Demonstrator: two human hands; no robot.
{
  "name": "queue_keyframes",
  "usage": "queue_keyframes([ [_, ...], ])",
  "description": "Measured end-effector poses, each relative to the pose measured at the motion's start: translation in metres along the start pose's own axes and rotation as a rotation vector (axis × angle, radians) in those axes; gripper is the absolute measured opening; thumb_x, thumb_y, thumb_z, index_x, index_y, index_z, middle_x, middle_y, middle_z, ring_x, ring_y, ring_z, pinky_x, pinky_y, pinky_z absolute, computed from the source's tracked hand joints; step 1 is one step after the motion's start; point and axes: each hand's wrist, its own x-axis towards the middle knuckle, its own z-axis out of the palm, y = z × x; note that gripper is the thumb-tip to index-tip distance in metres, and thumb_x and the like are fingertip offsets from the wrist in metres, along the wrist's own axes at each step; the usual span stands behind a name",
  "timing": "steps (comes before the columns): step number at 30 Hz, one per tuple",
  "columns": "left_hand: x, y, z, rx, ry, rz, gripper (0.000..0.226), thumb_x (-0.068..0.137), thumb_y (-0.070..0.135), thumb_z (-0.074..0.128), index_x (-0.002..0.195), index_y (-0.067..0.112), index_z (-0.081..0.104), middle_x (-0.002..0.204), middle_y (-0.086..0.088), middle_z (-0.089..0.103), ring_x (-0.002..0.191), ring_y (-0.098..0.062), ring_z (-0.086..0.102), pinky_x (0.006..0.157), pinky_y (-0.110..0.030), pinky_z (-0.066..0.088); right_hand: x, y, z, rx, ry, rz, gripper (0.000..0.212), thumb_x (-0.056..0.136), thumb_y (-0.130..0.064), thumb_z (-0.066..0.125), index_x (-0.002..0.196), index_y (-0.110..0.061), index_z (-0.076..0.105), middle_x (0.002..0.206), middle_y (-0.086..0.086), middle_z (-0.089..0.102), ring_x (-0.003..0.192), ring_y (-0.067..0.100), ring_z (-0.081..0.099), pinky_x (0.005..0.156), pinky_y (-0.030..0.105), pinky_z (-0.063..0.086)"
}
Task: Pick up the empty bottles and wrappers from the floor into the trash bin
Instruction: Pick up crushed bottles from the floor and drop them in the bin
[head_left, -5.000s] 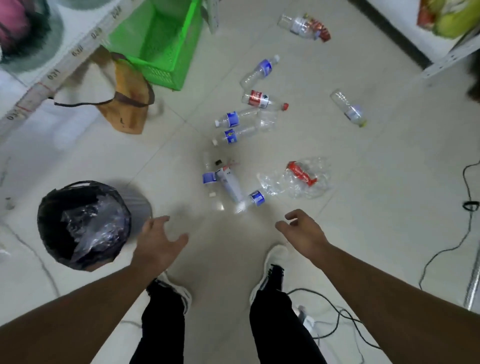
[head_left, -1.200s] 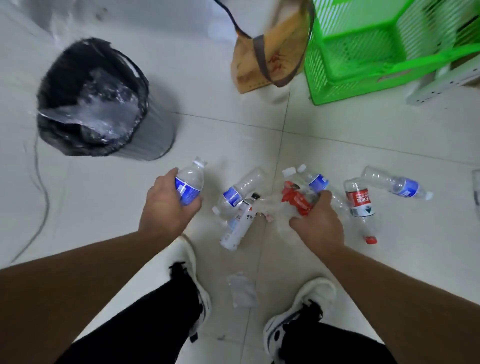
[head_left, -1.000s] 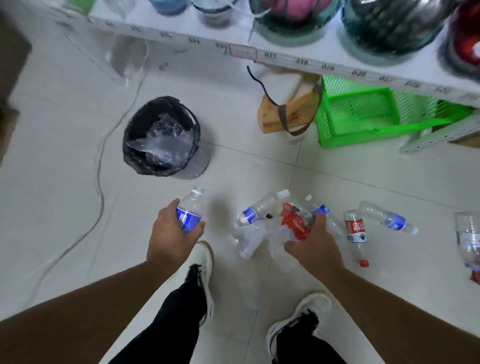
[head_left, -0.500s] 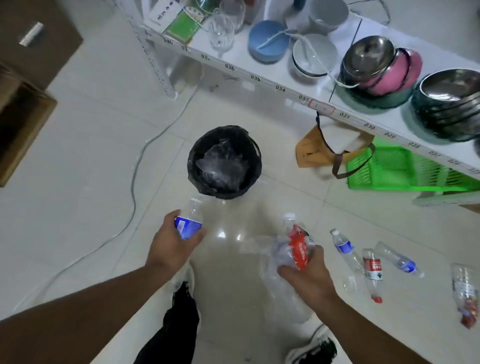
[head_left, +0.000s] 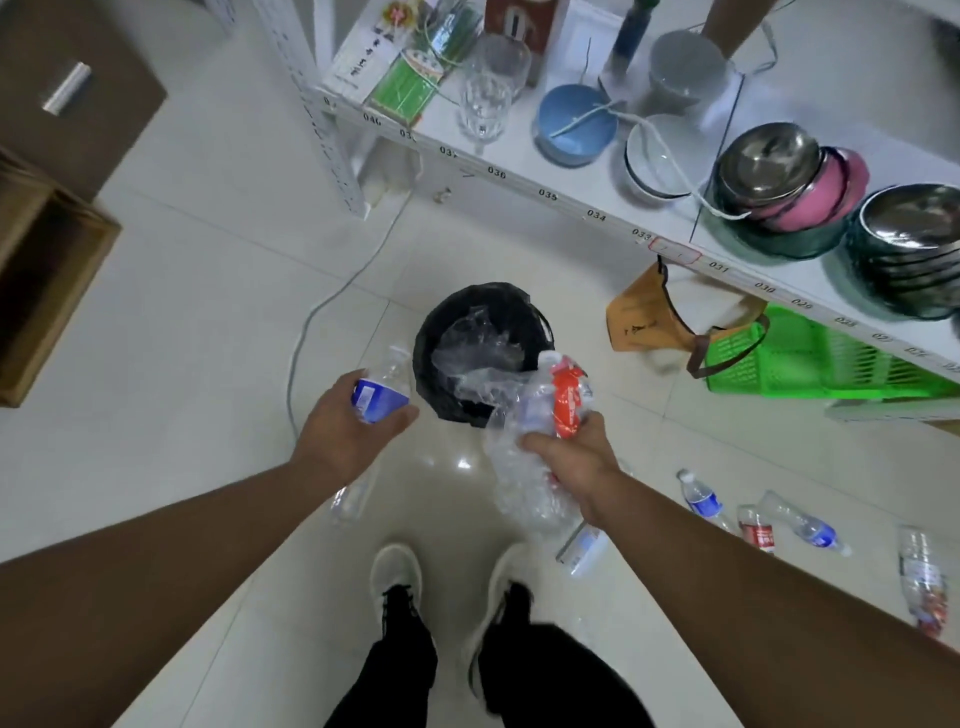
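Left hand: your left hand (head_left: 347, 434) is wrapped around a small bottle (head_left: 379, 389) with a blue label. Its cap end points up and away from you.
Right hand: your right hand (head_left: 574, 457) grips a bunch of crinkly clear plastic (head_left: 524, 467) with a red wrapper (head_left: 566, 402) on top. Some plastic hangs down under your fist.
Bin: the trash bin (head_left: 537, 319) has a black bag inside and some clear plastic in it already. It stands on the floor straight ahead of you, just past both hands.
Which way to go: the bin sits between your two hands and a bit farther out. The bunch's top edge looks like it is already over the near rim. The bottle is just beside the bin's left rim, not over it.
Nearer hand: the right one, I think, so let that bunch drop first. Then swing the bottle a little to the right and let go.
Watch out: the hanging plastic could catch on the rim and slip outside.
Still on the floor: more bottles (head_left: 701, 501) lie off to your right, and one (head_left: 353, 501) lies under your left wrist.
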Motion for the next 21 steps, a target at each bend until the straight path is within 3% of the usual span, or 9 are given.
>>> queue_keyframes([
  [4, 0.029, 0.014, 0.017, -0.031, -0.006, -0.059, 0.099, 0.070, 0.075, 0.087, 0.155, 0.041, 0.048, 0.119, 0.007, 0.071, 0.097, -0.012, 0.073, 0.090, -0.033, 0.058, 0.051, -0.030, 0.016, 0.016, -0.042, -0.002, 0.074, 0.066, -0.025, 0.094, 0.124, -0.027, 0.047, 0.110, 0.010, 0.068, 0.081, 0.024, 0.065, 0.054, 0.032, 0.049],
  [6, 0.046, 0.016, 0.026, -0.026, 0.010, -0.076, 0.101, 0.068, 0.079, 0.085, 0.155, 0.042, 0.047, 0.119, 0.008, 0.071, 0.098, -0.014, 0.072, 0.092, -0.036, 0.059, 0.083, -0.044, 0.026, -0.004, -0.067, -0.012, 0.086, 0.066, -0.028, 0.098, 0.135, -0.024, 0.046, 0.120, 0.012, 0.067, 0.094, 0.027, 0.070, 0.055, 0.032, 0.053],
  [7, 0.053, 0.016, 0.031, -0.038, 0.017, -0.092, 0.103, 0.066, 0.080, 0.084, 0.154, 0.042, 0.047, 0.119, 0.007, 0.071, 0.099, -0.017, 0.073, 0.093, -0.041, 0.061, 0.099, -0.050, 0.031, -0.033, -0.075, -0.007, 0.098, 0.065, -0.035, 0.100, 0.143, -0.021, 0.043, 0.127, 0.012, 0.065, 0.105, 0.030, 0.070, 0.060, 0.035, 0.058],
  [9, 0.064, 0.016, 0.042, -0.072, 0.010, -0.135, 0.102, 0.064, 0.081, 0.083, 0.151, 0.039, 0.050, 0.118, 0.005, 0.072, 0.101, -0.024, 0.074, 0.093, -0.049, 0.063, 0.124, -0.057, 0.037, -0.143, -0.058, 0.024, 0.127, 0.061, -0.057, 0.100, 0.160, -0.022, 0.028, 0.145, 0.013, 0.054, 0.125, 0.037, 0.065, 0.086, 0.049, 0.063],
  [11, 0.068, 0.016, 0.052, -0.095, -0.003, -0.166, 0.089, 0.066, 0.078, 0.083, 0.140, 0.037, 0.056, 0.113, 0.001, 0.074, 0.100, -0.029, 0.075, 0.092, -0.054, 0.063, 0.137, -0.059, 0.038, -0.273, -0.032, 0.023, 0.135, 0.064, -0.072, 0.091, 0.168, -0.029, 0.016, 0.161, 0.016, 0.036, 0.140, 0.042, 0.052, 0.107, 0.059, 0.052],
  [14, 0.071, 0.024, 0.065, -0.098, -0.033, -0.179, 0.068, 0.074, 0.070, 0.084, 0.125, 0.034, 0.059, 0.105, -0.002, 0.075, 0.092, -0.027, 0.073, 0.083, -0.050, 0.062, 0.142, -0.054, 0.026, -0.336, -0.017, -0.088, 0.104, 0.083, -0.072, 0.073, 0.166, -0.028, 0.029, 0.159, 0.014, 0.035, 0.141, 0.040, 0.048, 0.113, 0.056, 0.047],
  [17, 0.080, 0.043, 0.078, -0.076, -0.051, -0.198, 0.059, 0.080, 0.064, 0.085, 0.122, 0.033, 0.057, 0.106, -0.001, 0.073, 0.092, -0.025, 0.073, 0.080, -0.047, 0.062, 0.139, -0.040, 0.005, -0.342, 0.001, -0.184, 0.063, 0.096, -0.058, 0.063, 0.146, -0.021, 0.052, 0.133, 0.006, 0.049, 0.119, 0.031, 0.058, 0.096, 0.039, 0.049],
  [21, 0.111, 0.067, 0.102, 0.002, -0.083, -0.155, 0.074, 0.082, 0.056, 0.088, 0.139, 0.031, 0.048, 0.122, 0.001, 0.069, 0.099, -0.022, 0.072, 0.085, -0.044, 0.065, 0.135, -0.010, -0.026, -0.374, 0.035, -0.107, 0.048, 0.099, -0.050, 0.061, 0.134, -0.016, 0.059, 0.131, 0.008, 0.058, 0.098, 0.018, 0.061, 0.077, 0.034, 0.049],
])
